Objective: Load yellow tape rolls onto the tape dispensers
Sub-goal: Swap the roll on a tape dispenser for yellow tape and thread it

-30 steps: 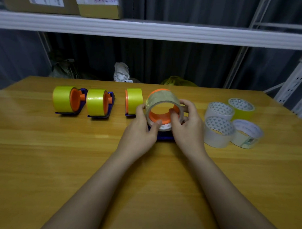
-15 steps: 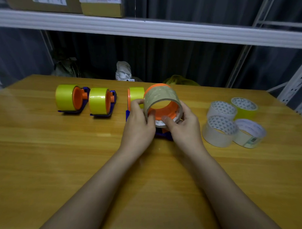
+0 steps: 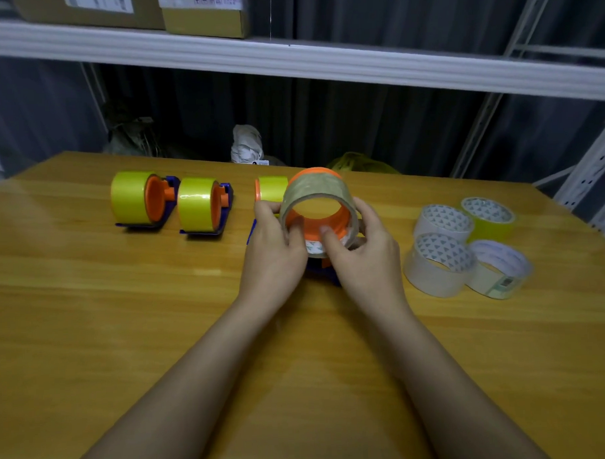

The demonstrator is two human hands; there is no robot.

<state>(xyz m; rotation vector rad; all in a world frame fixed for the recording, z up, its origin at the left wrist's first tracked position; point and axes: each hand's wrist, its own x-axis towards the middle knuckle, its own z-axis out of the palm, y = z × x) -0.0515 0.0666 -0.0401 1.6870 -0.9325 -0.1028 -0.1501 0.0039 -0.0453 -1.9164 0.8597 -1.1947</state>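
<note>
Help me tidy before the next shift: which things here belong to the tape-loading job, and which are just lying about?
Part of the job:
- brownish roll on an orange hub, gripped by left hand and right hand
- three loaded dispensers
- spare yellow roll

Lying about:
- three whitish rolls
- cartons on the shelf
- white bundle behind the table

Left hand (image 3: 273, 254) and right hand (image 3: 364, 258) gripping tape roll (image 3: 315, 194) over orange dispenser core (image 3: 323, 227), wooden table (image 3: 91, 322)
</note>
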